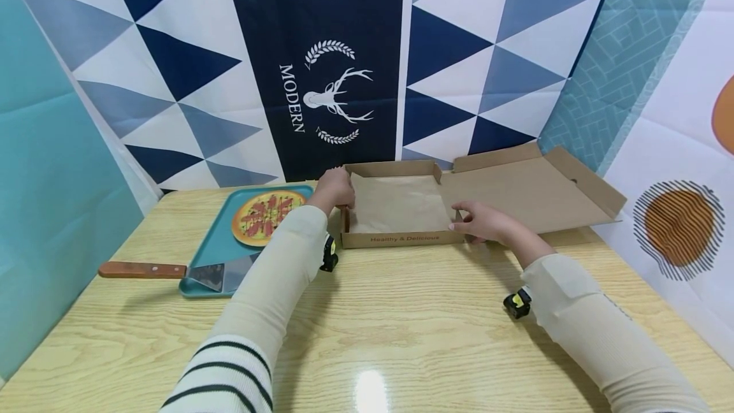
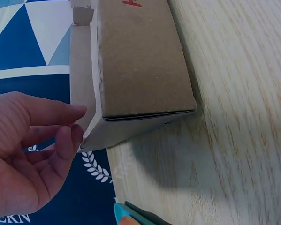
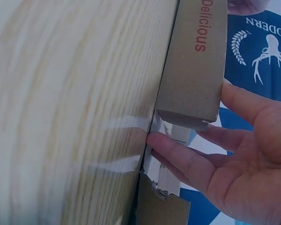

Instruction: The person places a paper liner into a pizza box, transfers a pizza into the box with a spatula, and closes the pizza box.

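Observation:
A brown cardboard pizza box [image 1: 401,238] lies with its lid [image 1: 516,196] folded out to the right; brown paper [image 1: 398,202] lines its inside. At the box's left wall, my left hand [image 1: 337,188] pinches the edge between thumb and fingers, as the left wrist view shows. My right hand [image 1: 482,220] holds the front right corner. In the right wrist view the thumb is at the top edge and the other fingers reach round the side, beside the lid's fold.
To the left, a teal tray [image 1: 212,244] carries a pizza [image 1: 266,217]. A wooden-handled spatula [image 1: 143,270] lies across the tray's front, its handle sticking out left and its blade partly behind my left arm. Patterned cloth [image 1: 459,56] hangs close behind the box.

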Demonstrator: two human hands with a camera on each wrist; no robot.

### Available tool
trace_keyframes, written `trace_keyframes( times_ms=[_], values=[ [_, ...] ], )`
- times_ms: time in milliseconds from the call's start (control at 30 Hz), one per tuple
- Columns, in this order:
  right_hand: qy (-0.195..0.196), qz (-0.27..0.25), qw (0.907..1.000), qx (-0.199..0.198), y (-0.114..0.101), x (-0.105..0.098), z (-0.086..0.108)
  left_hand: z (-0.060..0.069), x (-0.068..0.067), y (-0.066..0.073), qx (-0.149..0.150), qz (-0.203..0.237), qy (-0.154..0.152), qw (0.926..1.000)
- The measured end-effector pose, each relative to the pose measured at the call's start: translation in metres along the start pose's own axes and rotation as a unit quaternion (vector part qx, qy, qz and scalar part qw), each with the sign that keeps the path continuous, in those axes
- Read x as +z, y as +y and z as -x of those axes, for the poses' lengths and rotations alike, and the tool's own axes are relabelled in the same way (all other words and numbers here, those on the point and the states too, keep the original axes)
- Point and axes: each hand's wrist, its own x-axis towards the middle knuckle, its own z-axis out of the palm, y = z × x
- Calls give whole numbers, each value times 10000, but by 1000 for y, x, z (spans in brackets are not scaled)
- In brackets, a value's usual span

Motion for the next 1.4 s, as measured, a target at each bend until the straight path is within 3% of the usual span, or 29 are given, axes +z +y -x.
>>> trace_keyframes(
  times_ms=[100, 200, 333, 433, 533, 667, 967, 1400],
  values=[
    [12, 28, 10000, -27, 1, 0, 0, 2, 1, 0, 286, -201, 73, 9994],
    [24, 8, 10000, -34, 1, 0, 0, 3, 4, 2, 974, -517, -40, 9939],
    [19, -45, 10000, -52, 1, 0, 1, 7, 12, 7, 1968, -824, -836, 9734],
    [19, -45, 10000, -63, 0, -1, 2, 11, 19, 11, 2285, -907, -1390, 9593],
    [27, -63, 10000, -42, -1, -1, 2, 14, 25, 15, 2413, -1018, -1571, 9522],
    [-2, -75, 10000, -36, -2, 0, 2, 17, 31, 17, 2426, -1176, -1652, 9487],
    [10, -42, 10000, -42, -3, 0, 2, 16, 31, 18, 2242, -1480, -1650, 9490],
    [18, 30, 10000, -42, -4, 0, 3, 11, 32, 14, 2253, -1455, -1501, 9516]
  ],
)
